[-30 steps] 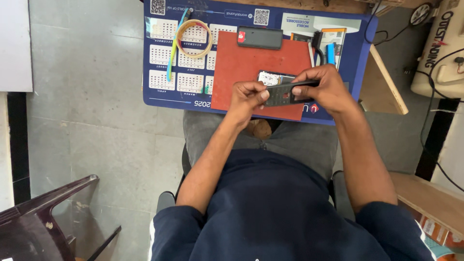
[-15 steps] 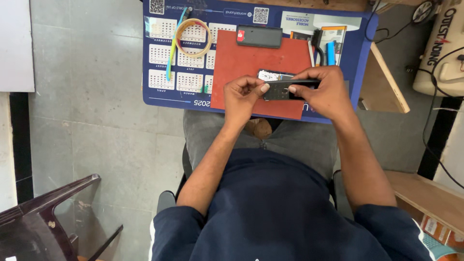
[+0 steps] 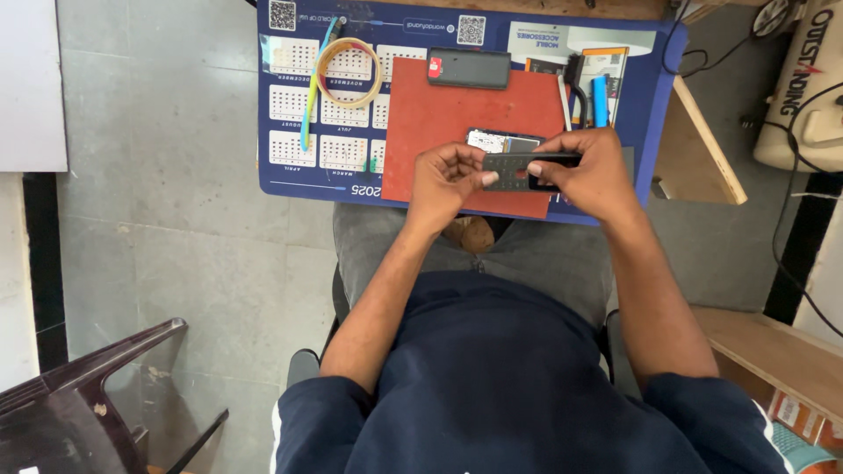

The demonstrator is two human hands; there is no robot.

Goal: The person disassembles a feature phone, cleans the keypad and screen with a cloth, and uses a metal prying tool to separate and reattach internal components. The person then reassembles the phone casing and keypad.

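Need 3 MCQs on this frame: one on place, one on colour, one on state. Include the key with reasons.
1. Where does the tape ring lie?
A. on the blue mat's calendar part
B. on the floor
C. on the person's lap

2. What colour is the small pad under the hands?
A. green
B. red
C. white

3. How is the dark keypad phone held?
A. lying untouched on the pad
B. in the left hand alone
C. between both hands

Key:
1 A: the ring sits on the calendar grid of the blue mat.
2 B: the pad is plainly red.
3 C: left hand and right hand each grip an end, above the pad.
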